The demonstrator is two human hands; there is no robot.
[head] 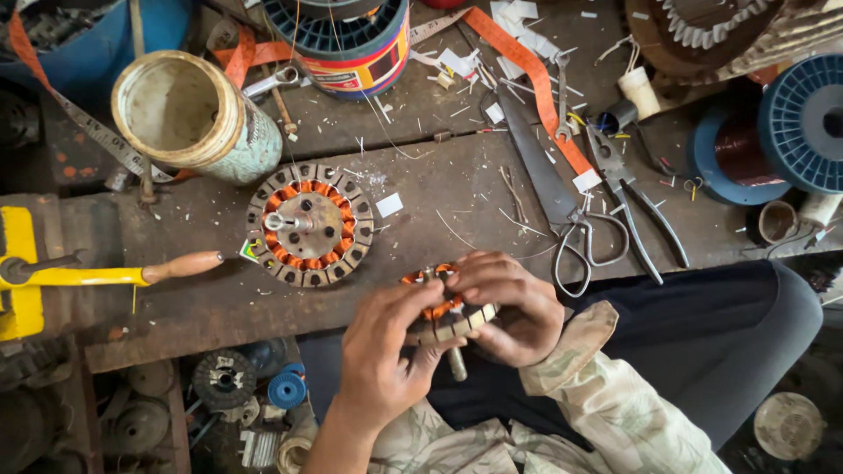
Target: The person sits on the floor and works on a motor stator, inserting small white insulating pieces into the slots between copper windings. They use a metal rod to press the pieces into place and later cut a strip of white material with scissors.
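Spanning the whole view beyond both hands: a scarred wooden worktop (219, 298), littered with wire clippings and paper scraps.

Far beyond the right hand, at the edge of the view: a blue spool (803, 123) of copper wire.

Well beyond the left hand, further along that side: an open tin (189, 114) lying on its side, mouth toward the camera.

Just beyond the left hand, on the worktop: a round stator (309, 225) with orange windings and a shaft standing up at its centre.

Level with the left hand, farther out on that side: a yellow tool with a wooden handle (180, 266).

Beyond the right hand: scissors (553, 202), blade pointing away, with pliers (637, 197) just beside them on the outer side. An orange strap (536, 75) runs past both.

Left hand (379, 347) and right hand (509, 307) meet over the lap, close to the worktop's near edge, both clasped around a smaller winding (446, 309). It has orange coils on top and pale laminations along its lower rim. Left thumb lies across the coils; right fingers curl over the far side. A short shaft sticks out below it, between the hands.
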